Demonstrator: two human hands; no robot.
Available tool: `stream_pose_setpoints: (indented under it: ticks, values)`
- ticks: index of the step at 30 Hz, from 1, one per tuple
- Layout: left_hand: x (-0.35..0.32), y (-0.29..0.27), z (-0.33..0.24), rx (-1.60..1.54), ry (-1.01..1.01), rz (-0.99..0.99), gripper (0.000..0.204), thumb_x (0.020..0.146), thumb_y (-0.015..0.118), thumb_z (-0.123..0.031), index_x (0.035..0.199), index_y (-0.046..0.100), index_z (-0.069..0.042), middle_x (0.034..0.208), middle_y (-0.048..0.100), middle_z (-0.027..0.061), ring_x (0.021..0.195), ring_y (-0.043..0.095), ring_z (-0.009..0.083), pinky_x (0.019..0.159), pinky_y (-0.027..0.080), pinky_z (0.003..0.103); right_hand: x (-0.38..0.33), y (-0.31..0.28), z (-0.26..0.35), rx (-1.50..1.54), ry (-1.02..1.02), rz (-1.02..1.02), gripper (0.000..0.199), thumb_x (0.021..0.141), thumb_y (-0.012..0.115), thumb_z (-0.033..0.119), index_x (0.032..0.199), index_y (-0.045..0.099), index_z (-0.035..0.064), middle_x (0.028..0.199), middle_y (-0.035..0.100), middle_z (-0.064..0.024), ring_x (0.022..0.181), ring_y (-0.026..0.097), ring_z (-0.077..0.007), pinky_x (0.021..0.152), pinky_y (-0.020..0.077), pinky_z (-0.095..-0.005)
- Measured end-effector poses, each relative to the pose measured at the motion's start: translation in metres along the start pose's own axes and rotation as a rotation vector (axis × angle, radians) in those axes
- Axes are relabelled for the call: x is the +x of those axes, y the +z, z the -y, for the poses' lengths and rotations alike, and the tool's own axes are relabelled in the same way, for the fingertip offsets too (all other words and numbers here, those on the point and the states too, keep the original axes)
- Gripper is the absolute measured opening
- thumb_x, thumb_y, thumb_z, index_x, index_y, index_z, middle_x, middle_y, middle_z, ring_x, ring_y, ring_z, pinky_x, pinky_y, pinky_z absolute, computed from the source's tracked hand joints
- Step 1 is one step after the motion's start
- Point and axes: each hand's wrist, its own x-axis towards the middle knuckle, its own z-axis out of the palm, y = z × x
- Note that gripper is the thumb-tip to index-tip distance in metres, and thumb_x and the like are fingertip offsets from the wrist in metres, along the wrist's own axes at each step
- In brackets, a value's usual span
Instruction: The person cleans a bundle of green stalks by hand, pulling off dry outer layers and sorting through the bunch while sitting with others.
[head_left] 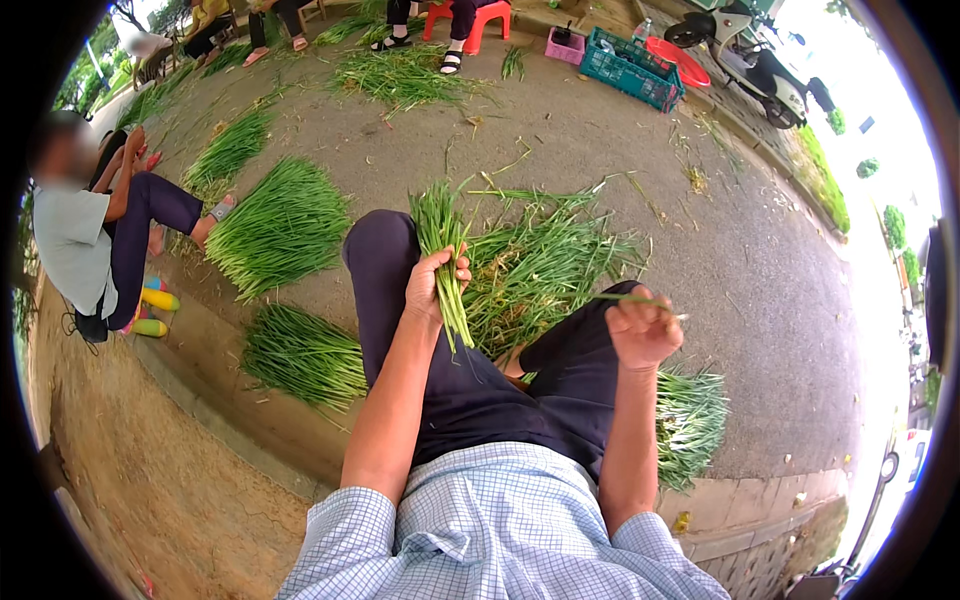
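Observation:
In my left hand (428,287) is an upright bunch of long green stalks that look like garlic chives (437,218), its pale ends pointing down over my lap. My fingers wrap round its middle. My right hand (643,332), raised above my right knee, pinches a single chive stalk (608,296); the fingertips are partly blurred. Between and beyond my knees lies a loose, tangled heap of chives (540,262) with some yellowed leaves. Neater piles of chives rest left of my left leg (305,355) and beside my right forearm (690,425).
A large chive pile (280,222) lies farther left, near a seated person (85,245). More chives (395,78) are spread ahead by a red stool (482,22). At the back right stand a teal crate (630,72), a red basin (682,62) and a scooter (755,65). A kerb (215,395) runs behind me.

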Motion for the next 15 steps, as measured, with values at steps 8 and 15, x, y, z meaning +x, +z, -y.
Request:
stream_pose_setpoints:
  ticks: [8, 15]
  values:
    - [-0.001, 0.004, 0.003, 0.083, 0.062, -0.038, 0.020, 0.087, 0.049, -0.004, 0.103, 0.049, 0.007, 0.091, 0.055, 0.0131, 0.068, 0.055, 0.0181, 0.057, 0.049, 0.029, 0.035, 0.002, 0.037, 0.021, -0.137, 0.141, 0.010, 0.079, 0.063, 0.016, 0.087, 0.066, 0.0105, 0.084, 0.050, 0.0020, 0.076, 0.048, -0.0109, 0.097, 0.0338, -0.0413]
    - [-0.003, 0.004, 0.000, 0.165, 0.055, -0.038, 0.023, 0.088, 0.048, -0.007, 0.104, 0.050, 0.010, 0.081, 0.057, 0.0139, 0.069, 0.057, 0.0199, 0.065, 0.050, 0.031, 0.055, 0.010, 0.067, 0.214, -0.303, 0.059, 0.004, 0.078, 0.063, 0.010, 0.081, 0.066, 0.0087, 0.084, 0.055, 0.0010, 0.073, 0.050, -0.0096, 0.099, 0.0310, -0.0422]
